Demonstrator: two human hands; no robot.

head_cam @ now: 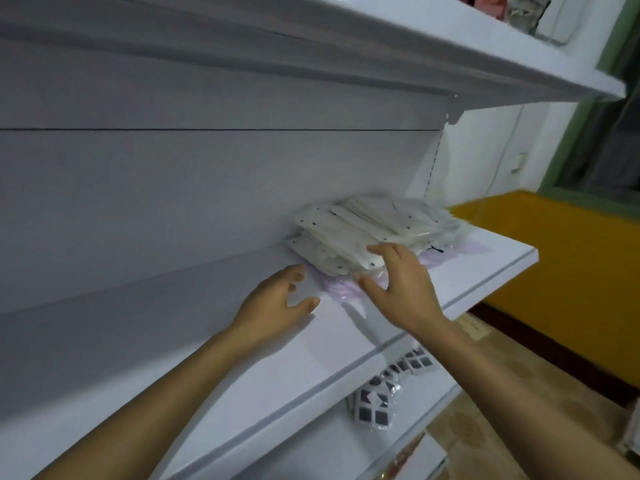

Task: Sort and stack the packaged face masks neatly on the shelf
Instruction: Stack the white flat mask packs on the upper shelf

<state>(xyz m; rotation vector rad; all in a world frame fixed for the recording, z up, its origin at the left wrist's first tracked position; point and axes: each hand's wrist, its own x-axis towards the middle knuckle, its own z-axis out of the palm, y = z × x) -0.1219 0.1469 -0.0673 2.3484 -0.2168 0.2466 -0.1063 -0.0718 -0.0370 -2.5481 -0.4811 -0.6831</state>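
A: White and clear plastic, that is the stack of packaged face masks (pixel 363 223). It lies at the back of the shelf (pixel 311 358), against the grey back panel (pixel 173 185), towards the right end.

B: And where are the hands?

A: Both are at the near side of the stack. The left hand (pixel 273 303) is just beside its lower left corner, low over the shelf, with the fingers relaxed and the thumb out; it holds nothing. I cannot tell whether its fingertips touch the packets. The right hand (pixel 405 285) is in front of the stack with straight, spread fingers. The fingertips (pixel 375 249) lie on the front edge of the upper packets and the thumb is low, near the bottom layer.

B: So the hands are apart?

A: Yes, apart, with a bare piece of shelf between them.

B: What is hard to see?

A: The stack is blurred, so I cannot count the packets or read any print. Under it some lilac packets (pixel 337 289) stick out, but most of them is covered. On the lower shelf, packets with dark squares (pixel 375 403) are partly hidden by the shelf edge. The things on the upper shelf (pixel 450 39) are cut off by the frame.
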